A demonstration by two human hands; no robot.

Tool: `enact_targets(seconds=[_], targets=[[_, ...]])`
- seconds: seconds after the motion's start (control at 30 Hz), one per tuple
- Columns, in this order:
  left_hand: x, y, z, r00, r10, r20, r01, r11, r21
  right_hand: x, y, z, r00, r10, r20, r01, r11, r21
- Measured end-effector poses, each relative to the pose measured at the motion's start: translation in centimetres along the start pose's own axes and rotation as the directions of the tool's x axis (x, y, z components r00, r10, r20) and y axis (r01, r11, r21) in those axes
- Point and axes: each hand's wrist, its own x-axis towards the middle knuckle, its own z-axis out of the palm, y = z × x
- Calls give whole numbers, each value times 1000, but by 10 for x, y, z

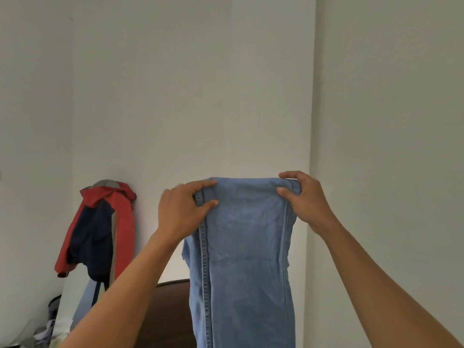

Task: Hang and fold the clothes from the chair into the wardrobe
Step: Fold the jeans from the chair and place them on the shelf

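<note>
A pair of light blue jeans (243,247) hangs doubled over in front of me, its folded top edge held up at chest height against the white wall. My left hand (184,212) pinches the left side of that fold, thumb in front and fingers over the top. My right hand (305,197) grips the right end of the fold the same way. The legs of the jeans drop straight down out of the bottom of the view. The dark brown chair back (173,310) shows behind and below the jeans.
A red, navy and grey jacket (100,229) hangs on the wall at the left. Below it, in the bottom left corner, lies a heap of mixed clothes and bags (50,327). A wall corner (311,121) runs vertically right of the jeans.
</note>
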Motion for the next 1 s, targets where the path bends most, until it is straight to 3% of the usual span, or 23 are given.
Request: enact_targets(seconds=[0.1,0.17,0.23,0.3,0.43,0.5,0.63,0.73,1.0], targets=[[-4,8,-8,990,99,-98,-89,991,101,-2,-3,-2,999,-31,-23,31,999,-12],[-5,7,-8,986,108,-124,-120,988,-93,-2,-5,-5,997,-58,-56,62,996,64],[-1,9,-9,993,79,-92,-108,920,-376,1,-9,-10,993,-90,-79,102,981,162],[9,17,-10,994,62,-86,-98,848,-521,9,-14,-12,992,-80,-99,99,973,208],[40,39,-6,992,34,-122,-92,854,-512,28,-19,-12,947,207,-244,-87,901,426],[52,47,-4,994,29,-102,-78,849,-522,23,-19,-13,923,248,-295,-73,863,500],[65,61,-6,992,72,-108,-119,840,-529,-29,-2,3,992,123,-19,-85,784,614],[71,72,-12,984,124,-124,-172,822,-543,-57,21,16,993,99,56,-114,842,527],[83,81,-29,983,109,-146,-179,732,-658,-60,18,17,955,74,287,-220,825,521]])
